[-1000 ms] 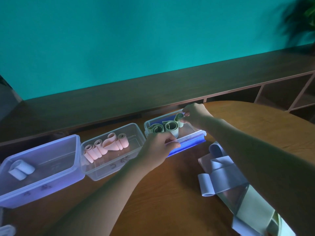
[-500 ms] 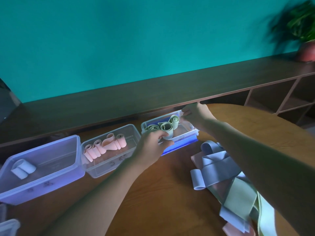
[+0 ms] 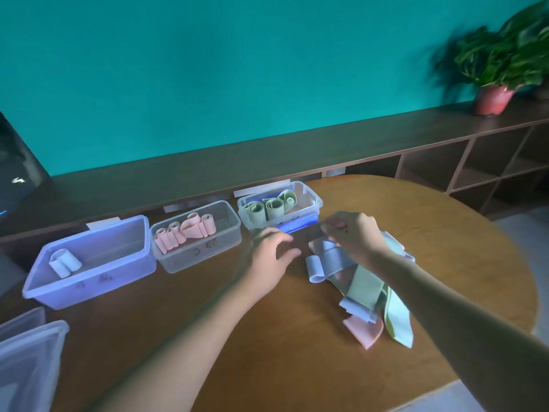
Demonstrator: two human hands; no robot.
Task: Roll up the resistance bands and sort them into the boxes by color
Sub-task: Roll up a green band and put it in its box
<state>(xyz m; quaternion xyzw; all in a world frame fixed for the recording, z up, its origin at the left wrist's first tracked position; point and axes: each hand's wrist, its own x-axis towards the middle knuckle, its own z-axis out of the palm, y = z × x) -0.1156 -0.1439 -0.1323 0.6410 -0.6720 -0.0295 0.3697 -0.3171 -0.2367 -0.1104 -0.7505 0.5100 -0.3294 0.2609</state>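
Three boxes run from nine to twelve o'clock, holding one blue roll (image 3: 64,262), four pink rolls (image 3: 184,234) and three green rolls (image 3: 271,206), while the left hand (image 3: 271,254) hovers spread and the right hand (image 3: 352,234), fingers curled, grasp unclear, hangs over the loose bands (image 3: 364,288) at two o'clock.

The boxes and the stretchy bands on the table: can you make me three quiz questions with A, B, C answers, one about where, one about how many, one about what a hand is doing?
1. Where is the box of green rolls?
A. leftmost of the three
B. middle
C. rightmost

2. How many rolls lie in the purple box?
A. one
B. three
C. five

3. What is the left hand doing?
A. gripping a pink roll
B. hovering open, holding nothing
C. lifting a box

Answers:
1 C, it sits right of the pink rolls' box.
2 A, a single pale roll lies there.
3 B, its fingers are spread above the table.
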